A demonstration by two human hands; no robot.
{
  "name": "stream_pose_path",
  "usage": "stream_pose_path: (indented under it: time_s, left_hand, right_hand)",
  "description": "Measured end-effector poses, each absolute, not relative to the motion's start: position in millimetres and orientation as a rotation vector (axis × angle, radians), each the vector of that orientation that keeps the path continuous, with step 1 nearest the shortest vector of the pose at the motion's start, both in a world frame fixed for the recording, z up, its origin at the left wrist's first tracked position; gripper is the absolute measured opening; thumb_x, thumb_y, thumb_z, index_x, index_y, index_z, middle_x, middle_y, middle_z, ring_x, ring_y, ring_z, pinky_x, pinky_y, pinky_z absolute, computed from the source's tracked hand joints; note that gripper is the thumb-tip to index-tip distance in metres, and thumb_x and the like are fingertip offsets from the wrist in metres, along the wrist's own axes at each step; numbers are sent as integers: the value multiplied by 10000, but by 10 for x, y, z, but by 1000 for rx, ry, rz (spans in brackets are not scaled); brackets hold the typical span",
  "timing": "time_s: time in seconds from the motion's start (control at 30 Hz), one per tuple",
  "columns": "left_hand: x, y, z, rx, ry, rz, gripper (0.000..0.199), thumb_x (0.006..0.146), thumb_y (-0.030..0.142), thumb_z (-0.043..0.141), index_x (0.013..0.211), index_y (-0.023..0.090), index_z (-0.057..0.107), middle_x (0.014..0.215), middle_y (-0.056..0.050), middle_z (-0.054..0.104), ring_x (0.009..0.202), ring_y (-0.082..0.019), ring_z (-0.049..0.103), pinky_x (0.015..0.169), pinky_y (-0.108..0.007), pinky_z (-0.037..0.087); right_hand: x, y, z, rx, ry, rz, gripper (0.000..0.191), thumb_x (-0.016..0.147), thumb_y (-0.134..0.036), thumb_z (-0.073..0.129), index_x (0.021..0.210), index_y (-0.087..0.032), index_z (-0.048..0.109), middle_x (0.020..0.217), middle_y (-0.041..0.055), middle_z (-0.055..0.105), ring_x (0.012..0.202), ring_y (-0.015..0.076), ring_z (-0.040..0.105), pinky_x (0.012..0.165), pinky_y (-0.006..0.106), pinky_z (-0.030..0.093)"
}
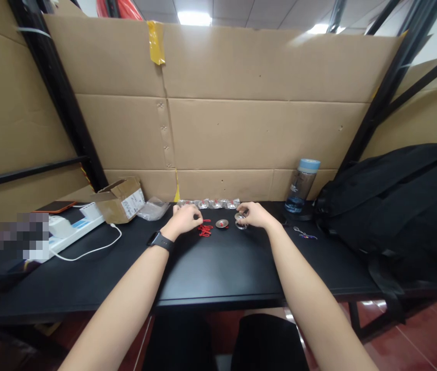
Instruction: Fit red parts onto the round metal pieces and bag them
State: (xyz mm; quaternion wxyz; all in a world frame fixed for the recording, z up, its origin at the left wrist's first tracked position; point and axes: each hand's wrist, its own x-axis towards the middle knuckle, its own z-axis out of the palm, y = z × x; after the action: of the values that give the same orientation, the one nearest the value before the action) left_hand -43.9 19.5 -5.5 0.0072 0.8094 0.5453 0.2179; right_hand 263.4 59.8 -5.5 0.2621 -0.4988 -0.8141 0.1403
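Note:
My left hand (186,218), with a dark watch on the wrist, has its fingers pinched at the edge of a small pile of red cords (205,230); whatever it grips is too small to name. My right hand (254,214) has its fingers closed round the side of a round metallic disc (240,221). Between the hands a second round metal disc (222,224) with a red centre lies flat on the black table (218,278). Behind them runs a row of clear-wrapped pieces (216,204) with red spots, its left end partly behind my left hand.
At the left stand an open cardboard box (121,200), a plastic bag (153,208) and a white power strip (75,234) with a cable. To the right are a bottle (301,186), a small cord trinket (305,234) and a black backpack (399,211). Cardboard walls the back.

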Motion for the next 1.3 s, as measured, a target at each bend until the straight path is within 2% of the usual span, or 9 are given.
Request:
stream_pose_path:
  time_s: [0.23, 0.47, 0.57, 0.63, 0.77, 0.87, 0.93, 1.07, 1.3]
  left_hand:
    - [-476, 221, -91, 2546, 1690, 646, 194, 809, 325, 605, 757, 260, 780, 1028, -55, 742, 980, -269, 634, 875, -389, 372]
    - [-380, 228, -133, 2515, 1624, 725, 178, 841, 301, 606, 882, 276, 777, 1076, -46, 740, 1067, -272, 633, 925, -393, 403]
    - [-289, 209, -151, 2519, 1541, 784, 183, 851, 284, 608, 935, 285, 771, 1081, -37, 736, 1076, -265, 636, 948, -387, 417]
    - [-238, 198, -160, 2545, 1487, 819, 205, 876, 258, 580, 953, 283, 768, 1082, -36, 731, 1083, -252, 632, 956, -372, 427]
    - [-203, 195, -175, 2580, 1402, 879, 258, 940, 236, 518, 1034, 287, 753, 1127, -41, 708, 1103, -230, 613, 986, -372, 431]
    - [-210, 197, -174, 2614, 1310, 895, 262, 966, 246, 508, 1096, 305, 729, 1161, -38, 693, 1154, -230, 580, 1041, -402, 411]
    - [-205, 187, -156, 2612, 1244, 918, 252, 973, 250, 508, 1104, 294, 719, 1167, -43, 691, 1167, -232, 571, 1061, -409, 405]
    - [-159, 141, -87, 2532, 952, 1009, 218, 964, 297, 559, 1102, 231, 714, 1148, -78, 698, 1113, -231, 606, 1033, -374, 439]
    - [-37, 123, -94, 2335, 743, 1137, 267, 937, 406, 621, 1044, 182, 718, 1112, -96, 696, 1044, -232, 636, 991, -370, 464]
  right_hand:
    - [2720, 666, -132, -1410, -2271, 519, 424, 571, -250, 882, 976, -193, 773, 945, 59, 780, 859, 228, 721, 769, 283, 528]
    - [2526, 623, -170, -1238, -2358, 427, 509, 578, -270, 910, 1067, -250, 775, 1087, 57, 748, 1023, 257, 686, 937, 356, 504]
    - [2359, 587, -200, -1140, -2415, 299, 373, 666, -251, 873, 1026, -303, 790, 1218, 57, 695, 1174, 279, 614, 1022, 422, 453]
    - [2265, 574, -222, -1118, -2444, 240, 232, 732, -225, 827, 947, -309, 805, 1253, 59, 673, 1196, 281, 599, 1044, 450, 429]
    - [2187, 559, -204, -985, -2394, 220, 117, 826, -188, 732, 886, -257, 804, 1120, 64, 716, 1067, 239, 649, 1016, 416, 444]
    - [2197, 528, -135, -911, -2270, 456, 115, 870, -264, 692, 907, -212, 788, 927, 47, 740, 898, 201, 671, 903, 364, 501]
    - [2208, 499, -91, -897, -2163, 689, 193, 859, -357, 706, 909, -185, 777, 838, 40, 736, 798, 189, 670, 806, 338, 527]
    - [2211, 450, -49, -819, -1985, 1003, 357, 759, -480, 787, 913, -158, 772, 828, 56, 742, 752, 183, 672, 728, 306, 536]
    - [2186, 412, -38, -722, -1825, 1259, 382, 685, -434, 860, 924, -152, 766, 848, 68, 756, 761, 185, 683, 719, 300, 531]
